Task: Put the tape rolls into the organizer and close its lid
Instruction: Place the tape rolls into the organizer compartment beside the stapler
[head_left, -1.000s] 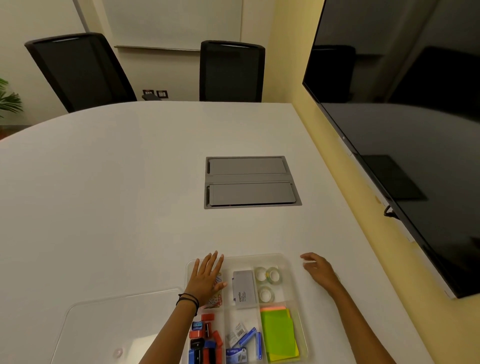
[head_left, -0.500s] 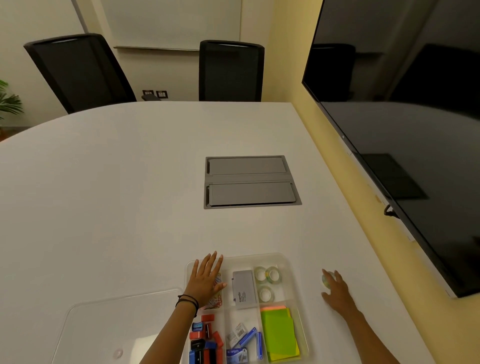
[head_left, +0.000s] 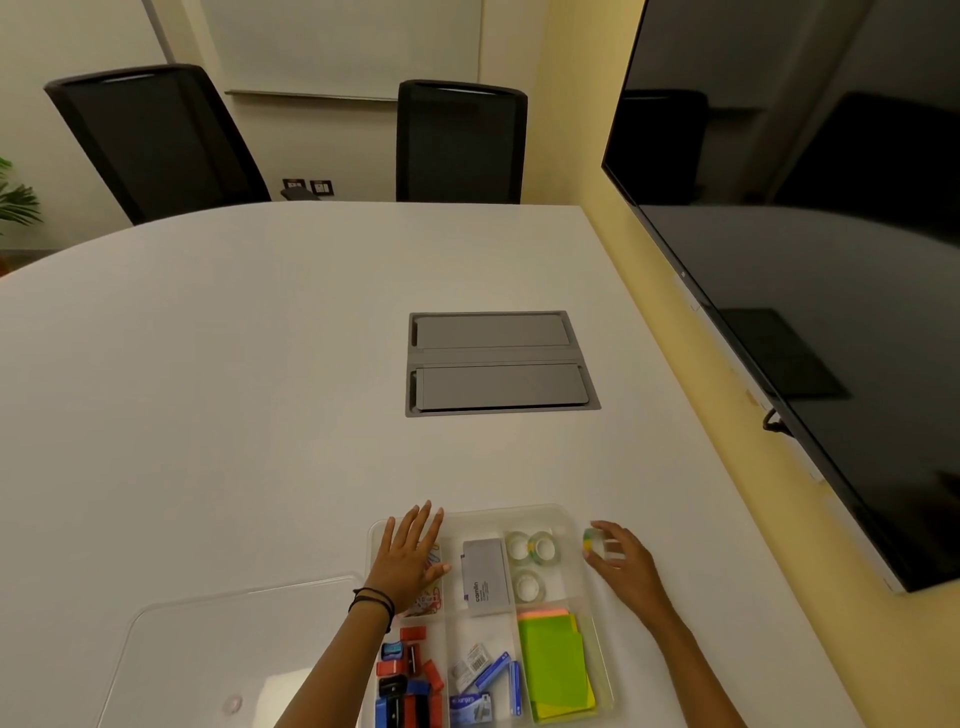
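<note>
A clear plastic organizer (head_left: 563, 512) with several compartments lies open at the near edge of the white table. Three tape rolls (head_left: 530, 561) sit in its far right compartment. My right hand (head_left: 621, 564) is just right of the organizer's wall, fingers closed around another small tape roll (head_left: 592, 539) with green and yellow on it. My left hand (head_left: 408, 558) rests flat, fingers spread, on the organizer's far left compartment. The clear lid (head_left: 218, 654) lies flat on the table to the left of the organizer.
A grey box (head_left: 485, 574), sticky notes (head_left: 556, 660), staple boxes (head_left: 480, 680) and red, blue and black clips (head_left: 408, 680) fill other compartments. A grey cable hatch (head_left: 498, 361) sits mid-table. A large dark screen (head_left: 810, 260) hangs on the right wall; two black chairs stand beyond the table.
My right hand went right from the organizer's far corner, took hold of a tape roll on the table, and has carried it back toward the organizer's right wall. My left hand has stayed put.
</note>
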